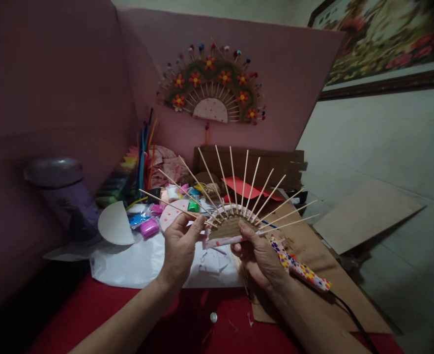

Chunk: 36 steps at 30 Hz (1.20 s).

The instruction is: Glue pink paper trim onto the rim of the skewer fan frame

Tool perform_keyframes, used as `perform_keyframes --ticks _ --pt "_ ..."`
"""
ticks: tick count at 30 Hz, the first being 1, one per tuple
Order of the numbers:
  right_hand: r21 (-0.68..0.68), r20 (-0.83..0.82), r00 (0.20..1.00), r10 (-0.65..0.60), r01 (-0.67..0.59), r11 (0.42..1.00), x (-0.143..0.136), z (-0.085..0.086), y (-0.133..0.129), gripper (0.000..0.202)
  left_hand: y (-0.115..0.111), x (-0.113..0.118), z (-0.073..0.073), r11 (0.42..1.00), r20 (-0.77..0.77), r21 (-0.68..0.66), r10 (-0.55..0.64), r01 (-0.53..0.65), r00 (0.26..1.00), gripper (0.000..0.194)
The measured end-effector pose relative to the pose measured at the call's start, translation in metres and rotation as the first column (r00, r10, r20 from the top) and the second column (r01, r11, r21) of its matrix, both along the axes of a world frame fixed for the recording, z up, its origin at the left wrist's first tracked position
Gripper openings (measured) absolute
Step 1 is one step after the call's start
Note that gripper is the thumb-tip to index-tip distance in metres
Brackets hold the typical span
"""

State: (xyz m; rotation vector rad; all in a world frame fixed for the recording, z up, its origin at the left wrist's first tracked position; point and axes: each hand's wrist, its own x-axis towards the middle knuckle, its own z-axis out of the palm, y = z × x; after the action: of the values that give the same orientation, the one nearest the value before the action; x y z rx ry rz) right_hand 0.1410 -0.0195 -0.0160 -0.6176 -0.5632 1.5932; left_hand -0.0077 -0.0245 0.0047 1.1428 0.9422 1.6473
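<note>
A half-round cardboard piece (229,228) with a pink dotted fabric edge is held up above the table, and several thin wooden sticks (245,177) fan out from its curved edge. My left hand (180,246) pinches the lowest stick at the left, close to the cardboard's left corner. At the right, my right hand (261,253) grips the cardboard by its lower edge, thumb on the brown face. A flower-patterned glue gun (300,268) with a black cord lies beside my right hand. On the pink panel behind hangs a decorated fan (211,86) with orange flowers and small coloured balls.
Packets of coloured clay (149,227), a white half disc (116,223) and a purple flask (67,201) are at the left. White plastic sheeting (128,263) covers part of the red table (187,324). A cardboard sheet (320,300) lies at the right.
</note>
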Motion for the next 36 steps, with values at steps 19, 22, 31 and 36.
perform_keyframes --ticks 19,22,31,36 --pt "-0.004 -0.013 1.0 -0.005 0.005 1.0 -0.0003 -0.0011 -0.0005 0.02 0.0018 -0.002 0.0028 1.0 -0.029 -0.004 -0.024 0.024 0.999 0.015" --pt "0.0 -0.018 1.0 0.0 0.0 1.0 0.0 -0.0022 0.0001 0.021 0.0026 -0.0022 0.0015 1.0 -0.032 0.006 -0.029 0.029 0.999 0.015" --pt "-0.006 -0.017 1.0 0.001 -0.001 1.0 0.0004 -0.0011 0.0009 0.023 0.0021 -0.0021 0.0007 1.0 -0.029 0.014 -0.021 0.021 0.999 0.014" --pt "0.002 -0.03 1.0 0.008 -0.008 1.0 0.0009 -0.0014 0.0008 0.022 0.0017 -0.0009 0.0019 1.0 -0.02 0.013 -0.011 0.012 1.0 0.014"
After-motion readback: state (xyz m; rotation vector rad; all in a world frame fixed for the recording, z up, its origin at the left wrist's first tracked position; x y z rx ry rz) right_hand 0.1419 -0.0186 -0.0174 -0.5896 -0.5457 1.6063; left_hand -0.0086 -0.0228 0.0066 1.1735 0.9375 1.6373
